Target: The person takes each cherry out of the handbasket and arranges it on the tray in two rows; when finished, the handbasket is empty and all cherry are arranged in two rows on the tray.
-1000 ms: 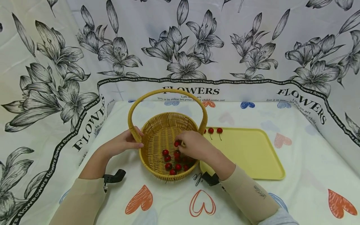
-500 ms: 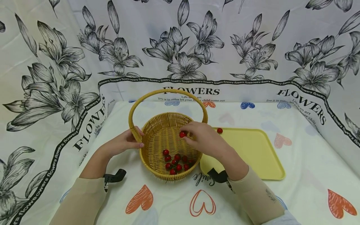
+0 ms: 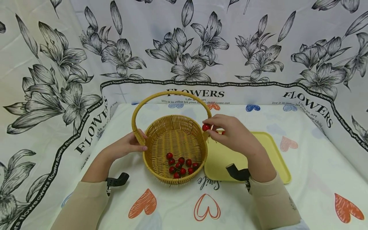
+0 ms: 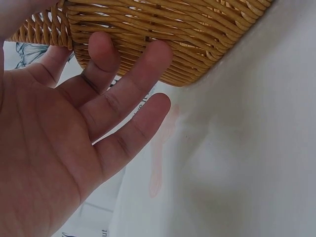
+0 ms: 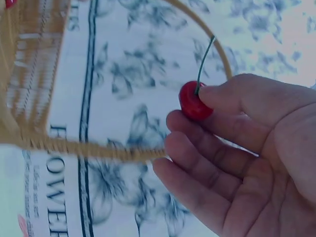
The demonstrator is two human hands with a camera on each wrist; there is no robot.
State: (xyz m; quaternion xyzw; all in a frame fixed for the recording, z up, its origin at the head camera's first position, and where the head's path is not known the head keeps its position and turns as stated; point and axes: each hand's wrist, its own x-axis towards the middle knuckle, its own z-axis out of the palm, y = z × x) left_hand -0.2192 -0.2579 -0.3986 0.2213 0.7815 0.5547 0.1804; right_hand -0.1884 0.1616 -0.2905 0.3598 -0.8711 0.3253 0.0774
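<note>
A wicker basket (image 3: 175, 181) with a tall handle holds several red cherries (image 3: 182, 171) near its front side. My left hand (image 3: 123, 147) grips the basket's left side at the handle base; in the left wrist view, that hand's (image 4: 64, 123) other fingers spread beside the wicker (image 4: 182, 54). Over the basket's right rim, my right hand (image 3: 234, 135) pinches one cherry (image 3: 206, 127). The right wrist view shows this cherry (image 5: 195, 100), green stem up, between thumb and fingers of the right hand (image 5: 247, 148).
Right of the basket lies a yellow tray (image 3: 265, 156), partly under the right hand and wrist. Red cherries (image 3: 223, 132) at its back left edge are mostly hidden by the fingers. A printed white cloth (image 3: 172, 204) covers the table, with a floral curtain (image 3: 224, 70) behind.
My right hand has moved up and right from inside the basket to its right rim, carrying the pinched cherry. The left hand and the basket have stayed in place.
</note>
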